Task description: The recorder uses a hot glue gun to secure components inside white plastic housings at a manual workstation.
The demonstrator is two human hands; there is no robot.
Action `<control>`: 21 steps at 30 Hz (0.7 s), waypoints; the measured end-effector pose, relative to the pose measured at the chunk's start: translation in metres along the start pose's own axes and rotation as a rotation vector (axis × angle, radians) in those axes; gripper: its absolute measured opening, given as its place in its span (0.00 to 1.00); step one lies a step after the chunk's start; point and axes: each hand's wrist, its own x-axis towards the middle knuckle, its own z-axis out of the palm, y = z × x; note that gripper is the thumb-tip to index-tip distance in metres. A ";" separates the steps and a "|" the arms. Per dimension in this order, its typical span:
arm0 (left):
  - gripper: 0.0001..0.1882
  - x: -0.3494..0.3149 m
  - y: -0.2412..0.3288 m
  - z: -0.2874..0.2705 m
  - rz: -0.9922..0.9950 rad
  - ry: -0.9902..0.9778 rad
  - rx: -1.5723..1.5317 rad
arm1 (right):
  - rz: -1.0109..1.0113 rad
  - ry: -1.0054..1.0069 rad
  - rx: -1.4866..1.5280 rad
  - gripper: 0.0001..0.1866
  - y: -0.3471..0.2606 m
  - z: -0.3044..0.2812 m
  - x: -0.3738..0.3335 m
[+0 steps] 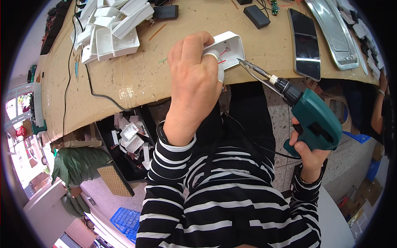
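My left hand [194, 72] is closed round a white plastic housing [235, 45] at the table's near edge. The housing's open side shows short red wires inside, and a round white part sits beneath my fingers. In my right hand [308, 153] is a green pistol-grip soldering gun [318, 120], held by its handle with the fingers wrapped round it. Its metal tip reaches left to the housing's right rim; whether it touches the rim I cannot tell. A black cord runs from the handle across my lap.
White plastic housings [118, 39] lie heaped at the far left, beside a black block [165, 12]. Another black block [257, 16], a dark phone [304, 43] and a metal tray [337, 35] lie toward the right. A black bin [112, 144] of white parts stands below the table.
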 end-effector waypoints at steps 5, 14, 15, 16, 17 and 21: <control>0.06 0.000 0.001 0.002 -0.014 0.006 -0.043 | 0.030 -0.006 -0.032 0.36 -0.003 0.007 0.004; 0.05 0.002 0.001 0.002 -0.008 -0.001 -0.023 | -0.084 -0.039 -0.059 0.36 0.007 0.012 0.013; 0.05 0.002 0.001 0.001 -0.010 -0.004 -0.024 | -0.067 -0.051 -0.022 0.31 0.003 0.016 0.016; 0.05 0.002 0.000 0.001 -0.011 -0.006 -0.023 | -0.050 -0.061 0.016 0.28 0.001 0.018 0.017; 0.05 0.002 0.000 0.001 -0.013 -0.010 -0.014 | -0.048 -0.061 0.016 0.28 0.002 0.017 0.017; 0.05 0.002 0.001 0.001 -0.016 -0.013 -0.003 | -0.005 -0.094 -0.029 0.35 0.006 0.013 0.014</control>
